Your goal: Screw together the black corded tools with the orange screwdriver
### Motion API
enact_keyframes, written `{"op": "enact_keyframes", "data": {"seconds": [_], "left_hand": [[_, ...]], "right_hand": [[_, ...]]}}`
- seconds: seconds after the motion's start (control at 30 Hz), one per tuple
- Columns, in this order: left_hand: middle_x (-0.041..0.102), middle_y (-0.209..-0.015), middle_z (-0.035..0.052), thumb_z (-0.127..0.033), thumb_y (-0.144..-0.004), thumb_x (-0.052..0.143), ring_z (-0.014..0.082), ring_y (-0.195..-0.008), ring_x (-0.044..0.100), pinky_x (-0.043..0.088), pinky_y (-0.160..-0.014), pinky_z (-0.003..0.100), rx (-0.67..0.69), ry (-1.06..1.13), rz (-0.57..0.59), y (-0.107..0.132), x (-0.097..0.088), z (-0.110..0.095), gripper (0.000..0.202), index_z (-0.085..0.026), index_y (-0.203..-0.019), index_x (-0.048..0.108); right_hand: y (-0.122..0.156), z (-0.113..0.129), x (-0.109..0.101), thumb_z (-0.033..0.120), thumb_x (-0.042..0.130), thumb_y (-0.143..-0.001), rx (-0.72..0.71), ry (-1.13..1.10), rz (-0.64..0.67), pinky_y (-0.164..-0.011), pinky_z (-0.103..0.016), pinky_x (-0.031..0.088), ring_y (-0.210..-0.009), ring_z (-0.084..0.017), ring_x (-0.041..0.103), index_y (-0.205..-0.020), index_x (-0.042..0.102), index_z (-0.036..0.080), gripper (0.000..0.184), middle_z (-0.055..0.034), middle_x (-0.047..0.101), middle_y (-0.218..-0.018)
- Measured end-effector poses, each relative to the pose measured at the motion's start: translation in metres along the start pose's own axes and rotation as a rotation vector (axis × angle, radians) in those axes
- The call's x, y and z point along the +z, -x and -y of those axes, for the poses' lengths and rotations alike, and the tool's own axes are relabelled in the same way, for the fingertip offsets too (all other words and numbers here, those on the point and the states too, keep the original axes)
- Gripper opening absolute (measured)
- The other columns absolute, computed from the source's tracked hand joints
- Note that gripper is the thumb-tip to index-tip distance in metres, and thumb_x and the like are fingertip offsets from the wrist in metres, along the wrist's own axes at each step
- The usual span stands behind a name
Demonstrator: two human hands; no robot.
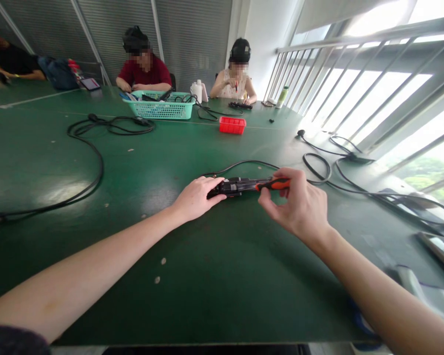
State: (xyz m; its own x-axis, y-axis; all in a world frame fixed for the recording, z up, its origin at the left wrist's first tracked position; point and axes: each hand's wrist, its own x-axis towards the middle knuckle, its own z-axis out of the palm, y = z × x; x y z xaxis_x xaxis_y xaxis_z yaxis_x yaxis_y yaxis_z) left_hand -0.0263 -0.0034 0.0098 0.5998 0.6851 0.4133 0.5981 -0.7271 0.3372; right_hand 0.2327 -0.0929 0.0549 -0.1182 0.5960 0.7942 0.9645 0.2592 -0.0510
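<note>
At centre frame, the left hand (196, 198) clasps a black device (232, 187) on the desk (207, 296); the right hand (301, 203) grips an orange-handled tool (278, 184) over it. Black cables (358, 191) lie centre right; beyond stand a red box (232, 129) and, upper left, a mint basket (172, 111).

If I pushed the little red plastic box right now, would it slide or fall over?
The red plastic box would probably slide rather than tip, because it sits low and wide on the shiny green tabletop. It's likely light, since it looks like thin plastic. Its sides stand up, so it's probably fairly stiff.
</note>
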Motion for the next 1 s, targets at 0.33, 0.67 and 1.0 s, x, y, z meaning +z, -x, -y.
{"op": "enact_keyframes", "data": {"seconds": [0.33,0.67,1.0], "left_hand": [[0.071,-0.13,0.0112,-0.044,-0.098,0.069,0.0278,-0.117,0.067,0.053,-0.103,0.042,0.024,0.018,0.019,0.0,-0.003,-0.005,0.049,-0.018,-0.14,0.062],[0.072,-0.126,0.0109,-0.044,-0.097,0.071,0.027,-0.112,0.068,0.054,-0.099,0.04,0.054,0.031,0.004,0.0,-0.001,-0.003,0.049,-0.019,-0.138,0.063],[0.072,-0.128,0.0116,-0.04,-0.096,0.073,0.0275,-0.113,0.067,0.053,-0.099,0.041,0.085,0.011,-0.003,0.0,-0.002,-0.004,0.049,-0.018,-0.138,0.062]], "right_hand": [[0.004,0.013,0.001,0.038,0.066,-0.095,-0.108,-0.224,-0.057,-0.055,-0.024,0.051,-0.059,-0.014,0.069,-0.112,0.054,0.022,0.026,-0.0005,0.074,-0.083],[0.002,0.02,0.003,0.033,0.066,-0.097,-0.189,-0.236,0.027,-0.055,-0.023,0.048,-0.059,-0.013,0.07,-0.112,0.055,0.02,0.022,-0.0002,0.076,-0.084],[0.005,0.015,0.001,0.03,0.071,-0.093,-0.21,-0.251,0.001,-0.057,-0.022,0.049,-0.059,-0.012,0.07,-0.112,0.056,0.021,0.026,0.0002,0.075,-0.085]]}}
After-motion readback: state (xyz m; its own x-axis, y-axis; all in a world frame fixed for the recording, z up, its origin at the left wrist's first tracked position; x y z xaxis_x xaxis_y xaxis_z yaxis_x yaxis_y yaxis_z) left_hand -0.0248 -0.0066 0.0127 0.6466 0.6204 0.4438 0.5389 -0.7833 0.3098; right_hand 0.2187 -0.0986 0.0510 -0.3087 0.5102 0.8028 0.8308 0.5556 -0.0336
